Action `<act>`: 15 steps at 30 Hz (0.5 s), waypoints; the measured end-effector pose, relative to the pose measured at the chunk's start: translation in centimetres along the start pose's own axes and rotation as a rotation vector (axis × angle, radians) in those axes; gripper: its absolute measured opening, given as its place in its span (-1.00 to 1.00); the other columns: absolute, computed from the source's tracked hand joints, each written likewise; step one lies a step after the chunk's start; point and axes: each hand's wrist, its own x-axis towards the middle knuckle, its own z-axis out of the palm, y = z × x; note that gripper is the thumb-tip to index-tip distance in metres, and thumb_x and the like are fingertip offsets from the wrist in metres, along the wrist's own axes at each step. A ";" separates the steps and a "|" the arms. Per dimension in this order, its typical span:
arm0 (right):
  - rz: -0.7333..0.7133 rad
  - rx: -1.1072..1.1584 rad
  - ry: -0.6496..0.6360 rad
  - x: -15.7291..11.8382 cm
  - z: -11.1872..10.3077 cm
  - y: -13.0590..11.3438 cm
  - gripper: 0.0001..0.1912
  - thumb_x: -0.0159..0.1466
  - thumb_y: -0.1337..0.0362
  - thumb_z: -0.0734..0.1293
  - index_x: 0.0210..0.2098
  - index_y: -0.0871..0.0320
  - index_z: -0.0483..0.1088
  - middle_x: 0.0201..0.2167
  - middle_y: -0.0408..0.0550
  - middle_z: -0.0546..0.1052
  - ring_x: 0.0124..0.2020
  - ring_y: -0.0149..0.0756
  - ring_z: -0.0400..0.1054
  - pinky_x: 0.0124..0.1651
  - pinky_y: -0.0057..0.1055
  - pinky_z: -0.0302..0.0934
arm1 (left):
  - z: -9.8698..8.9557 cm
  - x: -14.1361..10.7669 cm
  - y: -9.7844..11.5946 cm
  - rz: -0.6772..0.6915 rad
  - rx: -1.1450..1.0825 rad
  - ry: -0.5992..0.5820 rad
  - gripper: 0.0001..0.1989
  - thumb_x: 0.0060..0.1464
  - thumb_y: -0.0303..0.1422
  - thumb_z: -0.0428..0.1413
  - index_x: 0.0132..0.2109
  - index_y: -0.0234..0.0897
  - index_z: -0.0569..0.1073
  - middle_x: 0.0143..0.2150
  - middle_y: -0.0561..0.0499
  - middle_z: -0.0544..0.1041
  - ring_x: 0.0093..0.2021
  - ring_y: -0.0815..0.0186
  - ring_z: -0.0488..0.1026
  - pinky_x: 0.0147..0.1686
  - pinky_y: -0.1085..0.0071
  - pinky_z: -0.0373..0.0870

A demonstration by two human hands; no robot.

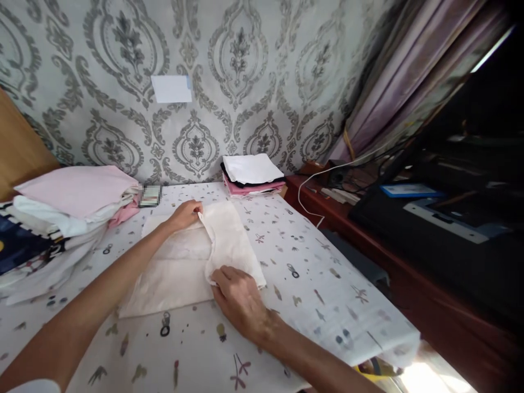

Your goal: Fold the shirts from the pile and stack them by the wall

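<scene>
A cream-white cloth garment (235, 237) lies on the patterned sheet, its right part folded over toward the left. My left hand (186, 214) pinches the far corner of the folded edge between thumb and fingers. At the near end of that same edge, my right hand (239, 297) is closed on the fabric, its fingertips partly hidden under the knuckles. The left part of the garment spreads flat in a single wide panel beneath my left forearm.
A folded stack with a white cloth (251, 168) on top stands against the wall. Loose clothes under a pink cloth (77, 191) are heaped at left, beside a small blurred box (150, 195). A dark red cabinet (393, 289) with a white cable (313, 180) borders the right side.
</scene>
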 end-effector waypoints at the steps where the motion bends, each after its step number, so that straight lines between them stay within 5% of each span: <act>1: 0.001 -0.020 -0.007 0.0 0.1 0.0 -0.84 0.23 0.51 0.25 -0.36 0.13 0.34 -0.42 -0.11 0.48 -0.40 -0.31 0.34 -0.36 -0.39 0.12 | 0.4 -0.2 -0.1 -0.012 -0.002 0.002 -0.83 -0.05 -0.46 0.03 -0.32 -0.25 0.50 -0.30 0.00 0.51 -0.26 0.26 0.45 -0.24 0.39 0.38; 10: -0.034 -0.061 -0.101 0.1 0.1 -1.0 -0.90 0.29 0.44 0.28 -0.32 0.15 0.40 -0.36 -0.07 0.50 -0.32 -0.26 0.38 -0.29 -0.36 0.19 | -0.6 -1.4 0.4 -0.044 0.078 -0.089 -0.76 -0.04 -0.52 0.03 -0.27 -0.21 0.55 -0.23 -0.03 0.57 -0.15 0.19 0.49 -0.10 0.33 0.38; 15: -0.033 0.070 -0.124 0.8 -1.9 -0.3 -0.74 0.39 0.16 0.26 -0.34 0.16 0.46 -0.41 -0.07 0.53 -0.36 -0.27 0.39 -0.24 -0.34 0.23 | -1.0 -0.2 3.8 0.012 0.157 -0.021 -0.66 0.14 -0.47 -0.06 -0.04 -0.19 0.52 -0.07 -0.11 0.56 0.04 0.08 0.44 0.07 0.20 0.34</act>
